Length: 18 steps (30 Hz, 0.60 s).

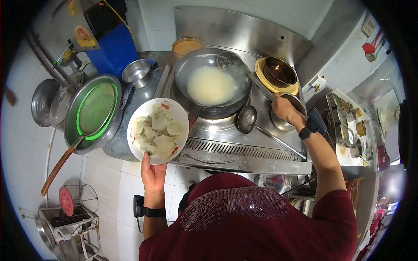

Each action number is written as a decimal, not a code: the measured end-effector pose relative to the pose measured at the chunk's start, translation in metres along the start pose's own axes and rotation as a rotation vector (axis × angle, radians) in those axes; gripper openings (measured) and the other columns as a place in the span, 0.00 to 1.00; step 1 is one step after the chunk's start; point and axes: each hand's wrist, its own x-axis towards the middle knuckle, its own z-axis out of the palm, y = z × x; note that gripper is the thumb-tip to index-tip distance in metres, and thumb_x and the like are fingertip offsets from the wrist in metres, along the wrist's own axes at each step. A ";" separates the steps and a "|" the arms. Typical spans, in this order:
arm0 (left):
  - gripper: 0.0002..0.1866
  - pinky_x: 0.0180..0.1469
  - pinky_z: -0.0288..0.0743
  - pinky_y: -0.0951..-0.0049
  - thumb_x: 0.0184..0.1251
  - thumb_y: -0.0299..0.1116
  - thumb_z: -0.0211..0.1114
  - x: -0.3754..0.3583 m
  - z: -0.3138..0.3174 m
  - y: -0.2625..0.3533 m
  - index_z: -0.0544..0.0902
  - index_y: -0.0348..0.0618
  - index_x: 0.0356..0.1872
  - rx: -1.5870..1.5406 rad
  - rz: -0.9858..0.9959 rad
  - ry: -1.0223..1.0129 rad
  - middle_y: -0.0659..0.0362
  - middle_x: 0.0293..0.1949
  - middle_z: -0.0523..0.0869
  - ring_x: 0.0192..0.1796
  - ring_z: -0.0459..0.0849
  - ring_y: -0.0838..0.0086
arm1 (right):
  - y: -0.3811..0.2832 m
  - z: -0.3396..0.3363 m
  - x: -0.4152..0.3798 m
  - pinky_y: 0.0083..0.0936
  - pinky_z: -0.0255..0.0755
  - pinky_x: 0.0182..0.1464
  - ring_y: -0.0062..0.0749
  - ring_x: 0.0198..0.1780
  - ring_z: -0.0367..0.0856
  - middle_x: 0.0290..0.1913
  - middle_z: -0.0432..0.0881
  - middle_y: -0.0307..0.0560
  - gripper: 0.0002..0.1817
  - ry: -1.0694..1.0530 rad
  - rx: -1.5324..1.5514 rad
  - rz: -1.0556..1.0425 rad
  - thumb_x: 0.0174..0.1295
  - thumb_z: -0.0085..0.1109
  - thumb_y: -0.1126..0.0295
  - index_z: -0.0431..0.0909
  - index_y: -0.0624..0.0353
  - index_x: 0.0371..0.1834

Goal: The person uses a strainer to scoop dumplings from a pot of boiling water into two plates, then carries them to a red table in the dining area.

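My left hand (153, 174) grips the near rim of a white plate (185, 117) with red flower marks, held beside the stove. Several pale, thin-skinned dumplings (159, 128) lie on it. On the burner sits a dark wok (183, 85) containing cloudy, pale yellowish liquid (211, 85). My right hand (287, 109) is closed around the long handle of a skimmer (230, 61), whose round head rests at the wok's far right side. Just below that hand is a metal pot (283, 124). A metal ladle (247, 118) lies on the stovetop between wok and pot.
Left of the plate, a green-rimmed strainer (98, 108) sits over a large metal basin (72, 126). A small saucepan (137, 73) stands behind. Back right is a brown pot (279, 71); at far right, a rack of seasoning containers (344, 126). The stove's front edge (244, 165) is close to my body.
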 end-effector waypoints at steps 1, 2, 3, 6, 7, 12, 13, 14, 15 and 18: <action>0.29 0.62 0.57 0.53 0.60 0.34 0.54 -0.001 -0.001 0.000 0.54 0.43 0.61 0.005 -0.002 -0.002 0.53 0.61 0.59 0.63 0.59 0.59 | 0.002 0.006 -0.001 0.41 0.66 0.45 0.59 0.44 0.72 0.38 0.74 0.69 0.21 -0.011 0.004 -0.096 0.56 0.46 0.68 0.62 0.70 0.51; 0.29 0.62 0.57 0.53 0.60 0.34 0.54 -0.002 -0.003 0.001 0.54 0.43 0.61 0.004 -0.001 0.002 0.53 0.61 0.59 0.63 0.59 0.59 | 0.003 0.011 -0.003 0.41 0.66 0.45 0.59 0.44 0.72 0.38 0.74 0.69 0.21 -0.014 0.003 -0.099 0.56 0.46 0.68 0.62 0.70 0.51; 0.29 0.62 0.57 0.53 0.60 0.34 0.54 -0.003 -0.005 0.002 0.54 0.43 0.61 0.009 0.004 -0.002 0.53 0.61 0.59 0.63 0.59 0.59 | 0.005 0.016 -0.009 0.39 0.68 0.37 0.54 0.36 0.75 0.33 0.76 0.64 0.21 -0.102 0.148 -0.088 0.57 0.46 0.68 0.61 0.69 0.51; 0.29 0.62 0.57 0.53 0.61 0.34 0.54 -0.007 -0.006 0.004 0.54 0.43 0.61 0.013 0.009 0.005 0.53 0.62 0.59 0.62 0.59 0.59 | -0.020 0.008 -0.035 0.25 0.59 0.13 0.28 0.12 0.67 0.17 0.71 0.42 0.20 -0.346 0.513 0.074 0.59 0.45 0.66 0.61 0.65 0.53; 0.29 0.62 0.57 0.53 0.61 0.34 0.54 -0.007 -0.006 0.004 0.54 0.42 0.61 0.010 0.012 0.017 0.52 0.61 0.59 0.62 0.59 0.59 | -0.023 0.011 -0.038 0.20 0.53 0.10 0.22 0.10 0.60 0.16 0.67 0.38 0.19 -0.415 0.689 0.118 0.59 0.46 0.67 0.62 0.63 0.53; 0.29 0.62 0.57 0.53 0.60 0.34 0.54 -0.011 -0.008 0.008 0.54 0.42 0.61 0.025 0.030 0.027 0.52 0.62 0.59 0.62 0.60 0.59 | -0.034 0.023 -0.049 0.10 0.43 0.07 0.12 0.11 0.51 0.17 0.59 0.32 0.09 -0.669 1.200 0.259 0.60 0.45 0.69 0.64 0.57 0.43; 0.30 0.62 0.57 0.52 0.60 0.34 0.55 -0.011 -0.008 0.009 0.53 0.42 0.61 0.027 0.031 0.030 0.52 0.62 0.59 0.62 0.60 0.58 | -0.039 0.022 -0.054 0.09 0.40 0.07 0.10 0.11 0.50 0.17 0.58 0.31 0.08 -0.668 1.238 0.281 0.62 0.44 0.68 0.64 0.56 0.42; 0.30 0.62 0.57 0.52 0.60 0.34 0.55 -0.011 -0.008 0.010 0.53 0.42 0.61 0.031 0.030 0.030 0.52 0.62 0.59 0.62 0.60 0.58 | -0.040 0.024 -0.056 0.09 0.40 0.07 0.10 0.11 0.50 0.17 0.58 0.31 0.08 -0.669 1.242 0.282 0.62 0.44 0.68 0.64 0.56 0.42; 0.30 0.62 0.57 0.52 0.60 0.34 0.55 -0.011 -0.009 0.011 0.53 0.42 0.61 0.026 0.027 0.030 0.52 0.62 0.58 0.62 0.59 0.58 | -0.040 0.026 -0.059 0.09 0.40 0.07 0.10 0.11 0.50 0.18 0.58 0.31 0.07 -0.701 1.324 0.273 0.62 0.44 0.69 0.64 0.56 0.41; 0.30 0.62 0.56 0.52 0.60 0.34 0.54 -0.011 -0.010 0.012 0.52 0.42 0.62 0.025 0.014 0.025 0.51 0.62 0.58 0.63 0.59 0.58 | -0.043 0.026 -0.063 0.08 0.41 0.07 0.09 0.11 0.50 0.18 0.59 0.32 0.07 -0.727 1.487 0.289 0.61 0.44 0.70 0.64 0.56 0.41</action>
